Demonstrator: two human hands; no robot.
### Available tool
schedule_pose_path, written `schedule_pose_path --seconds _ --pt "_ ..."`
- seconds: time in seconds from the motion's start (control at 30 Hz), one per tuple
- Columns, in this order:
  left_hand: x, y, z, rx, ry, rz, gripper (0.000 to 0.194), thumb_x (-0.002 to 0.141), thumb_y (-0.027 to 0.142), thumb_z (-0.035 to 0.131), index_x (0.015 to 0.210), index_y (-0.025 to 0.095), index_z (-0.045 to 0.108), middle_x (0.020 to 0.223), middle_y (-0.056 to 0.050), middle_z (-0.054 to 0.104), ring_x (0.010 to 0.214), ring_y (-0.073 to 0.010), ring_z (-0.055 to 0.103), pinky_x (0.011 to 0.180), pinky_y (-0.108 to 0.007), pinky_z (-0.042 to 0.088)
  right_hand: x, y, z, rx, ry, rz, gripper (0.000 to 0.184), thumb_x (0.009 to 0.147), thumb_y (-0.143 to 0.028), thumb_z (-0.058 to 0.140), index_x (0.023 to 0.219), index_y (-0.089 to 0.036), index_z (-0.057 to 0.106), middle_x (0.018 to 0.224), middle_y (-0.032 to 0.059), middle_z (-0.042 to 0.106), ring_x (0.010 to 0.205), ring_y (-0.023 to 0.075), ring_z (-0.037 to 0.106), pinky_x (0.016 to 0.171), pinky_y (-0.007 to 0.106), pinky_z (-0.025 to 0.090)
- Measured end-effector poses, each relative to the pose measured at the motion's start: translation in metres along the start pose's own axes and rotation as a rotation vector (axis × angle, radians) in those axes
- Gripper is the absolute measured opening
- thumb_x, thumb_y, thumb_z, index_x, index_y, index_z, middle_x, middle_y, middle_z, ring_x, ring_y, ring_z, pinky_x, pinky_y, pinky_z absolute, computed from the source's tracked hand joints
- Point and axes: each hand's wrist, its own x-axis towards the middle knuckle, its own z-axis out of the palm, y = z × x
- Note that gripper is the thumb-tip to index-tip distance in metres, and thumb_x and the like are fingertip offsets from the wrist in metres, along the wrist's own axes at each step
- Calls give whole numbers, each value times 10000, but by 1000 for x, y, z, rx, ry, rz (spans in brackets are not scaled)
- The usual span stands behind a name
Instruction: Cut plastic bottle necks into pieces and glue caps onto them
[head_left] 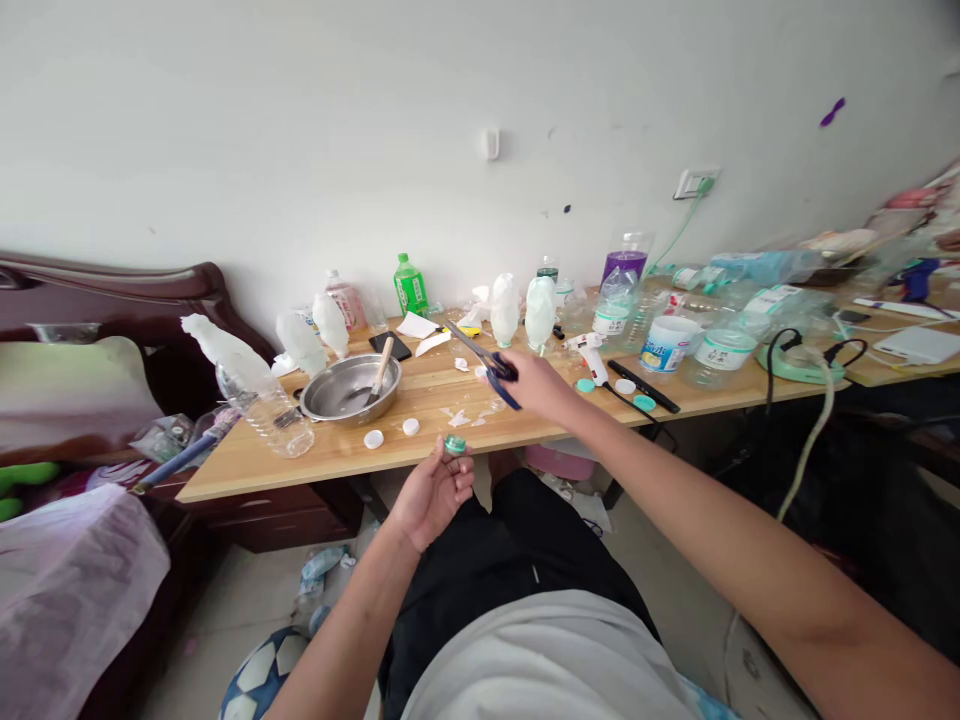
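Between the fingertips of my left hand [439, 492] is a small green bottle top [454, 444], held just off the table's front edge. My right hand [531, 382] is closed around the dark blue handles of a pair of scissors [480, 352], whose blades point to the back left over the table. Scraps of white paper [456, 417] lie below the scissors. Two white caps [373, 439] rest near the front edge, left of my hands. A steel bowl [319, 395] with a wooden-handled brush [382, 368] in it stands further left.
White-covered bottle shapes [505, 308] stand toward the wall, beside a green bottle [410, 286]. A white glue gun [590, 355], a black stick [643, 386] and green lids lie to the right. Several clear bottles [724, 350] crowd the right end. A tall bottle figure [251, 390] stands at left.
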Motion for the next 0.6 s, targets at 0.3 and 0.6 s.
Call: schedule_pose_path --seconds 0.3,0.6 --pt "32 6 -12 -114 68 200 182 965 220 517 911 101 644 856 -80 675 708 -87 644 669 -171 561 102 13 29 -296 -222 188 336 928 -361 606 1191 -152 592 1189 85 620 1015 211 629 865 421 538" --pt "26 3 -11 -197 91 284 155 972 203 503 981 98 616 873 -90 689 692 -89 661 685 -180 576 77 -7 -5 -262 -82 113 350 952 -443 522 1059 -119 603 1008 87 664 905 196 626 785 324 488"
